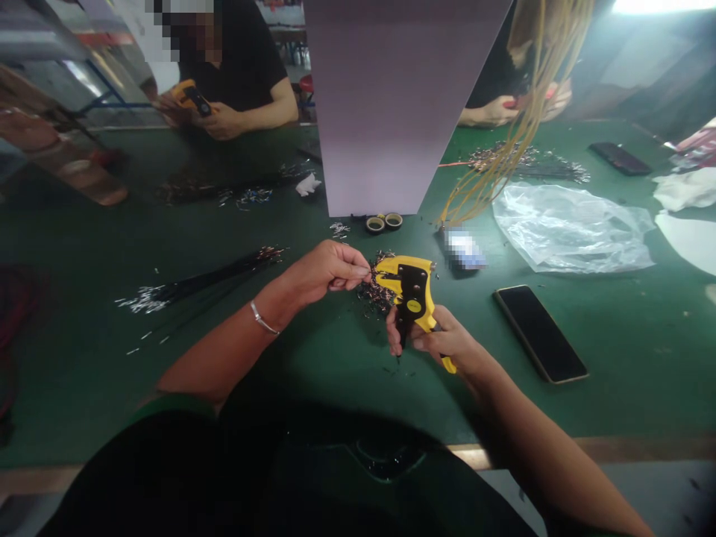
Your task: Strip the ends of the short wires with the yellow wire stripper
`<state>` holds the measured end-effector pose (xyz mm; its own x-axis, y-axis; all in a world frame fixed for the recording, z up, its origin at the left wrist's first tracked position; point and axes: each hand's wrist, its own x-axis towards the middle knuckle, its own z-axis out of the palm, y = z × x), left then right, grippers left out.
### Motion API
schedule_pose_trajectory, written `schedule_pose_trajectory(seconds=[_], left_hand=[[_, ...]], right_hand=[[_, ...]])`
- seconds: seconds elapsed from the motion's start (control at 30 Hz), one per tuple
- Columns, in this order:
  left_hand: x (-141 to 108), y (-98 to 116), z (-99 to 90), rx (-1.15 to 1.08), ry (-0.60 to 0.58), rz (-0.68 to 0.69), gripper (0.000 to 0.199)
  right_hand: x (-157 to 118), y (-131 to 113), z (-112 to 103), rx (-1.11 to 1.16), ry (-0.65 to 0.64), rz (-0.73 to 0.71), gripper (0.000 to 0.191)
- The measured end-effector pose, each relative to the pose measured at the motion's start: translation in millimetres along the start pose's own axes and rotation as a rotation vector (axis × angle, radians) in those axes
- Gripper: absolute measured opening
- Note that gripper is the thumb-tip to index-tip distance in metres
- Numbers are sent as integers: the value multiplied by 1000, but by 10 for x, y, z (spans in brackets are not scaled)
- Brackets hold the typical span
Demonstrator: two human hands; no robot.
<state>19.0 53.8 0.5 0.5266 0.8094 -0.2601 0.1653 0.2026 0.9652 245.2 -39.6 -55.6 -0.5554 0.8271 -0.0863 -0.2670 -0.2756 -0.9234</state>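
In my right hand [441,334] is a yellow and black wire stripper [414,291], its jaws pointing left. My left hand [341,267] is pinched close in front of those jaws. What its fingertips hold is too small to make out. Beneath the jaws lies a pile of small dark and coppery scraps [377,298]. Left of my left hand, a bundle of black wires [206,280] rests on the green table [313,380], with silvery terminals at its left end and coppery tips at its right end.
Ahead stands a pale upright panel [385,104], with two tape rolls [375,224] at its foot. To the right are a phone [540,333], a clear plastic bag [570,227] and hanging yellow wires [526,127]. Across the table, a person's hands hold a yellow tool [190,97].
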Motion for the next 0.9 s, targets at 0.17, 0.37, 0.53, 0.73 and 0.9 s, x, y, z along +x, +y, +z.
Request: schedule_pose_trajectory(seconds=[0.17,0.37,0.53,0.73,0.9], left_hand=[[-7,5,-12,17,-25,9,7],[-8,23,-2,7,-14,0,6],[-13,21,7,1,-20,4,6],[-7,-2,6,-21,-19,11,5],[4,-5,-8,-43,-14,-18,6]], right_hand=[[1,34,-8,5,-10,-10,34],[-8,49,-3,24,-11,-11,31],[-16,48,22,36,-2,26,31],[-11,62,18,47,-7,23,29],[-4,67,-9,49,-19,-7,31]])
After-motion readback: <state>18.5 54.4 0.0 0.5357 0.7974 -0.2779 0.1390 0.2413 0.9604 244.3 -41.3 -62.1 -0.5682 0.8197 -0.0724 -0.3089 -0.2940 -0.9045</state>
